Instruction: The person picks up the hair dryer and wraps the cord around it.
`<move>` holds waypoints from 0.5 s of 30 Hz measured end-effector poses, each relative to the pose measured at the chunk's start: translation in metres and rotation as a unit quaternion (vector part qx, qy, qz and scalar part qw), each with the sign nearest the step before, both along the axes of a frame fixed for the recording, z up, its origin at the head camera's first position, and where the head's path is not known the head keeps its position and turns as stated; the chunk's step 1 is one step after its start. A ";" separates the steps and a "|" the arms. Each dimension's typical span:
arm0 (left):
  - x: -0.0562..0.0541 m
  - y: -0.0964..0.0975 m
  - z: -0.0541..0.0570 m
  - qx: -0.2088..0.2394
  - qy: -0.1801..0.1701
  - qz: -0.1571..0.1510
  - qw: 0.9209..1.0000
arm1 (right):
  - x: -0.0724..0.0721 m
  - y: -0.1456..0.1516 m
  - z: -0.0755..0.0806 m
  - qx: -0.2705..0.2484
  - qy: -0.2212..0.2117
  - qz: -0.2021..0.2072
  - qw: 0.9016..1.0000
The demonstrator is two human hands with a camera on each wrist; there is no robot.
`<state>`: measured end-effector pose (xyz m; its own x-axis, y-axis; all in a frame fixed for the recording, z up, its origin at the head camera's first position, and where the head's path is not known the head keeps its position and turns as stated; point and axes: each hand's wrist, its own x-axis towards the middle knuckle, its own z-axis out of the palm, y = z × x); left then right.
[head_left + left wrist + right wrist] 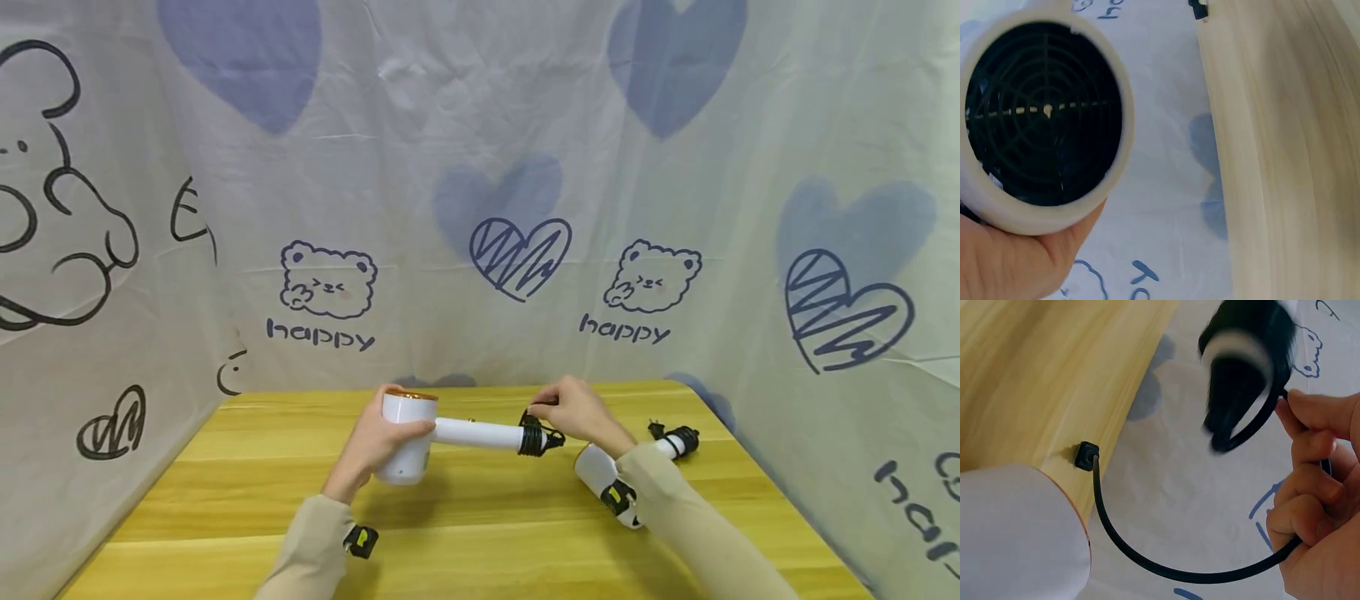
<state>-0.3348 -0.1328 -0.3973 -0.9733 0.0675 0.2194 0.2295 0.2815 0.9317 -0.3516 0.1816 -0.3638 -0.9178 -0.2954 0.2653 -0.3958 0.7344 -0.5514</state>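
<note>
A white hair dryer (408, 442) with a copper-coloured rim is held above the table, its handle pointing right. My left hand (372, 437) grips it round the barrel; its dark round grille (1047, 156) fills much of the left wrist view. Black cord (531, 438) is wound round the handle's end. Beside that end my right hand (576, 410) pinches the cord between thumb and forefinger, the other fingers curled round a loose stretch of cord (1197, 577). This stretch curves down to a small black block (1087, 455), apparently the plug.
A second white hair dryer (596, 471) lies on the wooden table (480, 542), partly hidden under my right forearm. Cord (682, 442) is wrapped round its handle, with a black plug (656, 429) nearby. A printed curtain (420, 125) hangs behind the table and at both sides.
</note>
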 end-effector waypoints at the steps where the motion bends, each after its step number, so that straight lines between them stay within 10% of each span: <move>1: 0.001 0.002 0.000 -0.002 0.003 0.008 1.000 | 0.001 -0.001 0.000 0.000 0.005 -0.005 1.000; 15: 0.021 0.032 0.001 -0.019 0.038 0.140 0.989 | 0.004 -0.011 -0.006 0.008 0.064 -0.033 0.997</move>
<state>-0.3134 -0.1012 -0.3966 -0.9357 -0.1936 0.2951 0.2065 0.3777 0.9026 -0.3478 0.1711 -0.3700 -0.8944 -0.2410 0.3768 -0.4127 0.7695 -0.4873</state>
